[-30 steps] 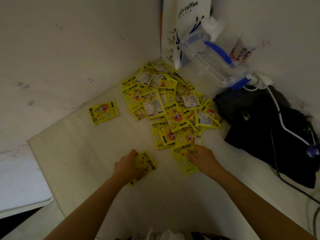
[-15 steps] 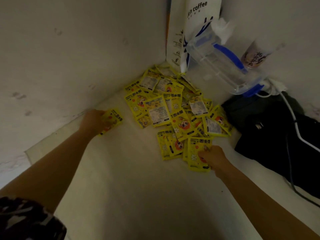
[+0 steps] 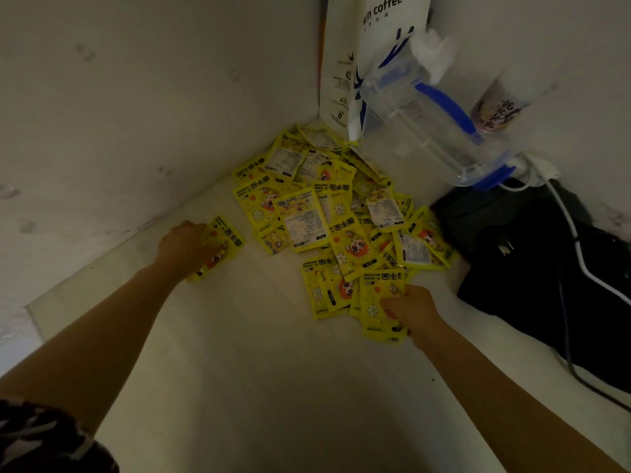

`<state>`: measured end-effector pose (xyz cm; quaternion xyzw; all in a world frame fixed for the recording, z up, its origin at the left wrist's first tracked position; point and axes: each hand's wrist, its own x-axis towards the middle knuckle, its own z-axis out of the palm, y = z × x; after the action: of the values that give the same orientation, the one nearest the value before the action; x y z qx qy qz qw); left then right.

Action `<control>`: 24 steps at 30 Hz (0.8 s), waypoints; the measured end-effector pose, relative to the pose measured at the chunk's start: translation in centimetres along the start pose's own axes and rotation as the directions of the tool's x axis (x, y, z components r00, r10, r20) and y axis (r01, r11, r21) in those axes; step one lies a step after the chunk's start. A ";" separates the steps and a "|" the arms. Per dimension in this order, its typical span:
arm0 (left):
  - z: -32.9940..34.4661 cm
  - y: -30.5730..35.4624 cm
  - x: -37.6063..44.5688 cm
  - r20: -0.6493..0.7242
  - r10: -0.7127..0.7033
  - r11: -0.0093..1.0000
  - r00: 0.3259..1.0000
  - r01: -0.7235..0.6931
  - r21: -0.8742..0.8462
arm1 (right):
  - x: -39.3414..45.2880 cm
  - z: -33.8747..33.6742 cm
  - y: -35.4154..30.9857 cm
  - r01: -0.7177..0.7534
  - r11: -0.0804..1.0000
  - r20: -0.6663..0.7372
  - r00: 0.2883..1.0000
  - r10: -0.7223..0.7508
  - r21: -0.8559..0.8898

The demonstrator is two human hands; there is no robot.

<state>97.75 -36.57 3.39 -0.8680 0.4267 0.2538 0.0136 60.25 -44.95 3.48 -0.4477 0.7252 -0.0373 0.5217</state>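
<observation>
A heap of several yellow hand-warmer packets [image 3: 327,213] lies on the pale surface in the corner. Off to the left of the heap, by the wall, my left hand [image 3: 184,244] reaches out with its fingers curled over a separate yellow packet [image 3: 225,240]. Whether another packet lies beneath that one is hidden. At the near edge of the heap my right hand [image 3: 415,312] grips another yellow packet [image 3: 379,298] that lies partly over its neighbours.
A white paper coffee bag [image 3: 375,46] stands in the corner. Next to it are a clear plastic container with blue handle [image 3: 430,131] and a printed cup [image 3: 495,112]. A black bag [image 3: 546,268] with a white cable [image 3: 566,216] lies on the right. Walls close off the left and back.
My left hand carried a packet from the middle of the surface out to the lone packet by the left wall. My right hand stayed at the heap's near edge, taking hold of a packet.
</observation>
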 end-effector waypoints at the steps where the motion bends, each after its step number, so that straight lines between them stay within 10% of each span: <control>1: 0.4 0.0 -0.3 -0.012 -0.001 1.000 1.000 0.001 0.015 | -0.1 0.0 -0.1 -0.003 1.000 0.002 1.000 0.003 0.018; 15: 3.7 3.9 -8.3 -0.081 -0.127 0.912 0.989 0.084 -0.401 | -2.2 -2.4 4.0 0.013 0.993 0.112 0.993 -0.027 0.117; 24: 3.8 11.6 -10.2 0.109 -0.212 0.314 0.971 0.174 -0.933 | -2.5 -7.6 1.7 0.249 0.968 0.105 0.963 -0.247 -0.007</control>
<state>82.23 -35.52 6.91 -0.7663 0.0972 0.4341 -0.4635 53.34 -45.34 7.89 -0.5414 0.6358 -0.0719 0.5453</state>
